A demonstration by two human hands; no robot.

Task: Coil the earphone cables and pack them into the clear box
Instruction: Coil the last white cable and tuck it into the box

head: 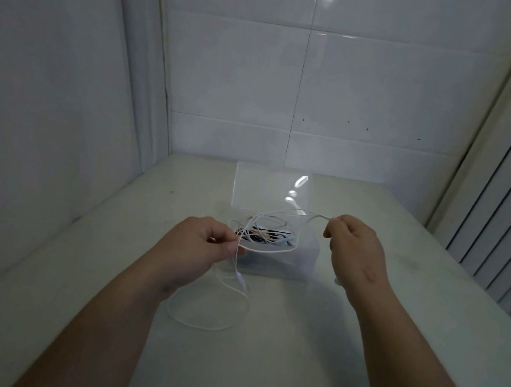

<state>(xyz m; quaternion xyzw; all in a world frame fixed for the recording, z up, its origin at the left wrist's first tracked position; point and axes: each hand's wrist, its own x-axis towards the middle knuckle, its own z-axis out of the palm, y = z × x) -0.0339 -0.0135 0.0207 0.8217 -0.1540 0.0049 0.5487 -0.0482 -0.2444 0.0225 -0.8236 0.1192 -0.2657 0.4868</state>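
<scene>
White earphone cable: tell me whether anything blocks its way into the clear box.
Nothing visible blocks it. The left hand and right hand pinch the white cable over the clear box, whose lid stands raised at the back. Other cables already lie inside, taking part of the space.

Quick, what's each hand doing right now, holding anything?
Left hand: closed, pinching the white earphone cable.
Right hand: closed, pinching what looks like the same cable farther along.
</scene>
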